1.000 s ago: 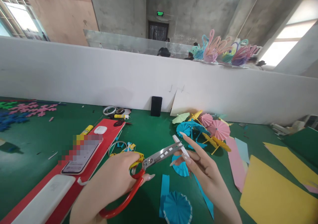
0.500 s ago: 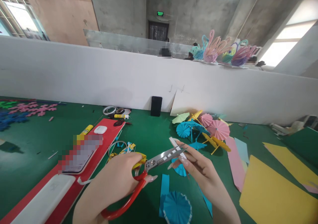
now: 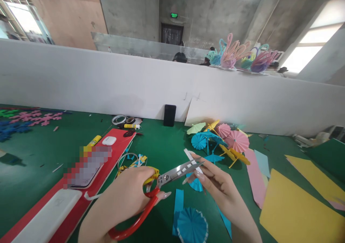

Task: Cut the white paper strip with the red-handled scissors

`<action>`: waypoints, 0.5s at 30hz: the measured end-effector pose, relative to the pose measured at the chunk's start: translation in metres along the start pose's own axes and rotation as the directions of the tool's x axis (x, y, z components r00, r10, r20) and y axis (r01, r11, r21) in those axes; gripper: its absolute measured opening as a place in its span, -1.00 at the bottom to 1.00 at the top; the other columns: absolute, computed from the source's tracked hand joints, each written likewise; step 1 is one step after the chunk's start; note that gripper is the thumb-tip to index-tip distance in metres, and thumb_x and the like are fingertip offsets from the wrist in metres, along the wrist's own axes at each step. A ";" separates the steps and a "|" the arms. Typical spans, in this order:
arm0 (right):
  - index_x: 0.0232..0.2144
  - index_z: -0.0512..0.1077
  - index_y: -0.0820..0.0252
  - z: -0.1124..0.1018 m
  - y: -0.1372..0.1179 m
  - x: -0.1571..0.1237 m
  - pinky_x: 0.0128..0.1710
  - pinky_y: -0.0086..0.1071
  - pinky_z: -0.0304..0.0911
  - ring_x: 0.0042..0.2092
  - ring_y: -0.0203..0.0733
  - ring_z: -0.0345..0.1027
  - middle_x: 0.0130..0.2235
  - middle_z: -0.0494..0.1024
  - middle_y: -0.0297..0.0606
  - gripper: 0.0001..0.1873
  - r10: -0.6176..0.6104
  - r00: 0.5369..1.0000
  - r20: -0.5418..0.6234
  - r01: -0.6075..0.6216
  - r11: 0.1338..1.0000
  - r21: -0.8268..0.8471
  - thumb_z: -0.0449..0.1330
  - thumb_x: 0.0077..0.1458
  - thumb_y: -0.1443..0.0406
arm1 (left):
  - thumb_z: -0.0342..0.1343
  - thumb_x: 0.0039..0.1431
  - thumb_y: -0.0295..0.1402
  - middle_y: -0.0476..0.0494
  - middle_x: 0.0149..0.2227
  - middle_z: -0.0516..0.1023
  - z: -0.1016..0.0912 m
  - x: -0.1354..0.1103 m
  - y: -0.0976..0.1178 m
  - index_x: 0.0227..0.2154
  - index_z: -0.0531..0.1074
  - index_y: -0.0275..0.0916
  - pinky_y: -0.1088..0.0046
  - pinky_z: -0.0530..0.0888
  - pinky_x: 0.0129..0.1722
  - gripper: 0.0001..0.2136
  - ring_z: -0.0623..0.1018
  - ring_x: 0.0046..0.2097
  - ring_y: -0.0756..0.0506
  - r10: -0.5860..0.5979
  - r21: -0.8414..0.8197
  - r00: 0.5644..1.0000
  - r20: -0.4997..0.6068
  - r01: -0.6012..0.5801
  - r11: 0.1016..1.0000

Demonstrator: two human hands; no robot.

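Note:
My left hand (image 3: 132, 191) grips red-handled scissors (image 3: 172, 174), with one red loop swung down and away. The thumb side is at a yellow-wrapped part of the handle. Their blades reach to the right and lie across a narrow white paper strip (image 3: 188, 155). That strip is pinched in the fingers of my right hand (image 3: 215, 182), close to the blade tips. Under the hands lies a pleated blue paper disc (image 3: 192, 225) with a white-marked edge, overlapping a blue paper strip (image 3: 178, 200). Another blue disc (image 3: 196, 184) is partly covered by my right hand.
Several small paper umbrellas (image 3: 236, 140) cluster behind my right hand. Yellow sheets (image 3: 293, 207) lie at right. At left, a red board (image 3: 121, 138) bears a phone (image 3: 93, 167) and a white power bank (image 3: 51, 216). A white partition (image 3: 129, 81) closes off the table's back.
The scissors' lower red loop has shifted slightly left and outward, and the blade tips slightly right. Both hands stay almost in place, and the white strip is still between the blades.

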State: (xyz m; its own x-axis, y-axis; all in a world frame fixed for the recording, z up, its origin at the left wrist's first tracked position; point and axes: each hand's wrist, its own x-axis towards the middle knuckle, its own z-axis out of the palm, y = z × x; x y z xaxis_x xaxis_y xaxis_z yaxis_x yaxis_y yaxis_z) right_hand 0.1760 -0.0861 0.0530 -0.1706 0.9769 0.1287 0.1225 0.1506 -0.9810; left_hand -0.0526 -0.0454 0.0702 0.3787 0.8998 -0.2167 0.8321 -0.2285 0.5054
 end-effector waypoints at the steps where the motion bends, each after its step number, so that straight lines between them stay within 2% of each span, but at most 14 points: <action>1: 0.14 0.23 -0.09 0.000 0.000 0.000 -0.17 -0.41 0.32 -0.21 -0.24 0.45 -0.14 0.57 -0.35 -0.60 -0.002 1.000 0.004 0.002 1.000 -0.003 0.01 0.26 0.24 | 0.04 0.03 -0.13 0.01 -0.49 0.40 0.000 0.000 0.000 -0.55 0.27 -0.16 0.51 0.17 -0.54 -0.78 0.37 -0.49 -0.06 -0.003 0.000 1.000 0.002 0.003 1.000; 7: 0.16 0.20 -0.14 -0.001 0.001 0.000 -0.20 -0.44 0.32 -0.22 -0.25 0.44 -0.17 0.58 -0.39 -0.58 -0.011 1.000 0.006 0.011 1.000 -0.029 0.01 0.26 0.24 | 0.04 0.03 -0.11 -0.01 -0.48 0.41 -0.001 0.000 0.000 -0.55 0.28 -0.16 0.51 0.19 -0.53 -0.76 0.38 -0.48 -0.06 -0.030 0.013 1.000 0.000 0.030 0.999; 15: 0.14 0.20 -0.21 -0.002 0.004 -0.001 -0.29 -0.48 0.31 -0.24 -0.26 0.44 -0.10 0.55 -0.42 -0.58 -0.012 1.000 -0.006 0.012 0.999 -0.043 0.02 0.25 0.22 | 0.03 0.04 -0.09 0.03 -0.52 0.40 0.004 0.003 -0.003 -0.57 0.23 -0.16 0.50 0.16 -0.56 -0.73 0.36 -0.50 -0.05 0.009 0.015 1.000 0.024 -0.010 1.000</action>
State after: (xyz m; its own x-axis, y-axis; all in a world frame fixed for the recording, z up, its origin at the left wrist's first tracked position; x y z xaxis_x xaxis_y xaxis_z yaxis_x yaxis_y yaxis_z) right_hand 0.1786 -0.0859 0.0495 -0.1666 0.9759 0.1412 0.1624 0.1684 -0.9722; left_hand -0.0522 -0.0434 0.0643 0.3959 0.8886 -0.2316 0.8344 -0.2428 0.4947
